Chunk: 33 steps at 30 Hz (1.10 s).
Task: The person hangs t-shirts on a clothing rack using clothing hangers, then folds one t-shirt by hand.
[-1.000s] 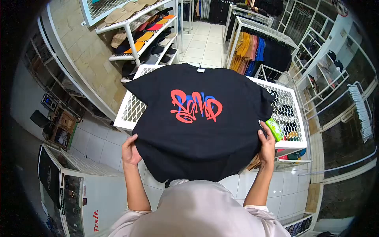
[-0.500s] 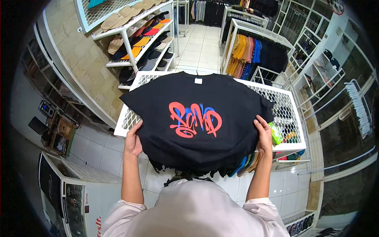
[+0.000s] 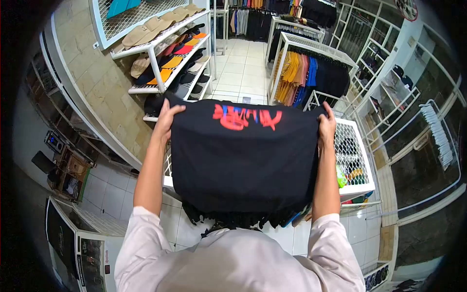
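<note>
A black T-shirt (image 3: 245,160) with a red and blue lettering print hangs stretched between my two hands, its upper part lifted and the collar out of sight behind the fold. My left hand (image 3: 168,118) pinches the cloth at the upper left corner. At the upper right corner, my right hand (image 3: 327,124) grips the other side with the fingers pointing up. The lower part of the shirt drapes toward me, over the white mesh-top table (image 3: 368,182). Beside my right forearm, a bright green packet (image 3: 341,176) lies on the mesh.
Caps fill a white shelf rack (image 3: 154,61) at the left. Beyond the table stands a clothes rack (image 3: 318,41) with yellow, pink, blue and black garments. White hangers (image 3: 438,134) hang at the right. A tiled aisle (image 3: 238,73) runs between the racks.
Both hands have moved up and away from me, raising the shirt's sides. The print has shifted upward and is now partly folded; the collar label no longer shows.
</note>
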### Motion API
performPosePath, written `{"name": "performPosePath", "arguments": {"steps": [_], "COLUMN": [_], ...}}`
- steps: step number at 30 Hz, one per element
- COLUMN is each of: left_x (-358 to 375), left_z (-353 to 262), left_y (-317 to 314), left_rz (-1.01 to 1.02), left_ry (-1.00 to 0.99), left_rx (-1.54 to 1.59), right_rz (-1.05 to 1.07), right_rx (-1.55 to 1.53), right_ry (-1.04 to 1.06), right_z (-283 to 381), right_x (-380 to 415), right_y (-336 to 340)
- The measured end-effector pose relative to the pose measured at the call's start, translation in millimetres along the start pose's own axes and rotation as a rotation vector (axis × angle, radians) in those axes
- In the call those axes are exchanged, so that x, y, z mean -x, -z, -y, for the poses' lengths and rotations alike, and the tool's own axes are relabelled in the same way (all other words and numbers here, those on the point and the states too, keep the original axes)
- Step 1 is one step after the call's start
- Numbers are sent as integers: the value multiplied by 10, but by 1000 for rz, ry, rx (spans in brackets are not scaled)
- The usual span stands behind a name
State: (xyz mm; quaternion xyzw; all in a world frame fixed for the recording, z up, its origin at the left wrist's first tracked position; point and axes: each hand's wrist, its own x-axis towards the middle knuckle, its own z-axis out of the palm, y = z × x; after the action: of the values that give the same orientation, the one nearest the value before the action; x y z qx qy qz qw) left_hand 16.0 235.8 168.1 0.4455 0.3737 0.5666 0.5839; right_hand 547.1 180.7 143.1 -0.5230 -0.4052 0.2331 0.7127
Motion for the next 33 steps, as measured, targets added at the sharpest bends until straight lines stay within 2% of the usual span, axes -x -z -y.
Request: {"name": "performPosePath", "arguments": {"steps": [3, 5, 7, 8, 9, 10, 11, 13, 14, 15, 16, 17, 19, 21, 22, 23, 25, 26, 27, 29, 30, 31, 33], "left_x": [-366, -579, -776, -802, -773, -592, -285, -277, -285, -202, -158, -370, -531, -390, -124, -74, -17, -228, -214, -326, -237, 145, 429], "left_z": [-290, -325, -95, 131, 289, 379, 345, 517, 565, 422, 341, 573, 672, 571, 344, 364, 468, 657, 639, 921, 960, 526, 453], "left_y": [-192, -276, -163, 13, 145, 117, -27, 247, 283, 137, 62, 239, 312, 116, -81, -79, 26, 213, 195, 328, 267, -108, -107], "left_rz": [-16, 18, -168, -99, -27, 15, -99, 26, 26, -13, -54, -85, -127, -75, 73, 73, 52, -57, -71, -139, -140, -59, 30], "left_ry": [-141, -155, -78, -8, 52, 181, 204, 447, 455, 414, 374, 293, 314, 410, 455, 450, 302, 324, 339, 183, 95, 199, 252], "left_rx": [-9, -6, -308, -375, -442, -376, -486, -666, -668, -584, -500, -359, -464, -671, -608, -608, -566, -535, -503, -842, -860, -791, -767], "right_rz": [24, 37, -23, -36, -43, 1, 145, 224, 187, 151, 90, 12, 2, 98, 194, 286, 188, 119, 46, 125, 167, 213, 260], "right_rx": [-110, -21, 66, 216, 396, 533, 746, 774, 773, 771, 819, 829, 942, 1035, 980, 1035, 978, 985, 989, 1078, 1082, 1091, 1112], "right_ry": [108, 197, 3, -14, -25, -137, -253, -330, -320, -307, -147, -160, -247, -280, -295, -260, -110, -119, -127, -193, -230, -273, -263], "right_z": [215, 170, 235, 174, -256, -672, -670, -751, -838, -803, -667, -524, -349, -442, -693, -514, -547, -542, -515, -662, -541, -367, -238], "right_x": [-474, -717, -561, -416, -466, -490, -328, -99, -114, -130, -119, -120, -119, -156, -265, -123, -33, -1, -4, -19, 77, 212, 423], "right_y": [-151, -199, -296, -280, -154, 22, 112, 194, 240, 226, 149, 66, -34, 50, 208, 254, 305, 258, 183, 127, 75, 61, 160]}}
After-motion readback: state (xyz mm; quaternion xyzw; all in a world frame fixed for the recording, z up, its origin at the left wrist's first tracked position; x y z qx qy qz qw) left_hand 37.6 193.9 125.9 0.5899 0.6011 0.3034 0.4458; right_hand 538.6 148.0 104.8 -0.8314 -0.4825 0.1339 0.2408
